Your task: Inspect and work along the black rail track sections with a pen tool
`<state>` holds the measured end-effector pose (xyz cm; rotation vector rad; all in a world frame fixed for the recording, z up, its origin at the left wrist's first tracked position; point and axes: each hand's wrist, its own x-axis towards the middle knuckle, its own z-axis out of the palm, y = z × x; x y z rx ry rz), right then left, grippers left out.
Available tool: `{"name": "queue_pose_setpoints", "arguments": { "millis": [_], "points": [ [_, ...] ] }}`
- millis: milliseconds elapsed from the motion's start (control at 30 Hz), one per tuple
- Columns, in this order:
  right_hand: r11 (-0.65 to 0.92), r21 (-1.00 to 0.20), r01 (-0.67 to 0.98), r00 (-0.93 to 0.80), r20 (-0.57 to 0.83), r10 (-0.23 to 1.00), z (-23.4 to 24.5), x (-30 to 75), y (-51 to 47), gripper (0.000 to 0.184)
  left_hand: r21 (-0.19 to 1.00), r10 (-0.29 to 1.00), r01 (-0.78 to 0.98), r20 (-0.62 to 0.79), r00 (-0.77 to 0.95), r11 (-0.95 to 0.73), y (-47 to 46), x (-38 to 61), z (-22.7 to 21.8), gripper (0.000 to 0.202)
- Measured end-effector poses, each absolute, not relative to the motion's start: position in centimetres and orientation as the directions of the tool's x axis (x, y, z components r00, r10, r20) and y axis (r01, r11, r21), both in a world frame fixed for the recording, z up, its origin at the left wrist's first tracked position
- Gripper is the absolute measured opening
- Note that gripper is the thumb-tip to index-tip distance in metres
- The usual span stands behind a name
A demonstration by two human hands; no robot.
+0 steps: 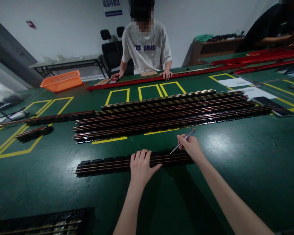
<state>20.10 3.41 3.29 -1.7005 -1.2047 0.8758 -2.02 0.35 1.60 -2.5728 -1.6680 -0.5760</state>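
Observation:
A long black strip with copper-coloured rods along it lies across the table in front of me. My left hand rests flat over its middle, fingers across the strip and thumb spread to the right. In my right hand is a slim pen-shaped tool, pinched between thumb and fingers. The tool slants down to the left, and its thin metal tip is at the strip's rods, just right of my left hand. My right hand and forearm cover part of the strip's right end.
Beyond lies a row of similar strips, with a phone at its right end. Another strip is at the near left. An orange basket stands far left. Across the green table, a person touches a red bar.

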Motion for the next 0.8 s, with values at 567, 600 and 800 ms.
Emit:
{"name": "queue_pose_setpoints", "arguments": {
  "millis": [567,600,800],
  "points": [
    [-0.203,-0.916,0.346,0.351,-0.074,0.933,2.9,19.5,3.3,0.034,0.214,0.887,0.887,0.320,0.332,-0.409,0.2,-1.6,2.2,0.044],
    [-0.202,-0.915,0.350,0.356,-0.070,0.932,2.9,19.5,3.3,0.034,0.216,0.887,0.886,0.319,0.333,-0.410,0.2,-1.6,2.2,0.044],
    [-0.209,-0.903,0.375,0.416,-0.037,0.909,3.1,19.0,3.2,0.035,0.223,0.881,0.876,0.323,0.347,-0.427,0.0,-1.5,2.3,0.044]
  ]
}}
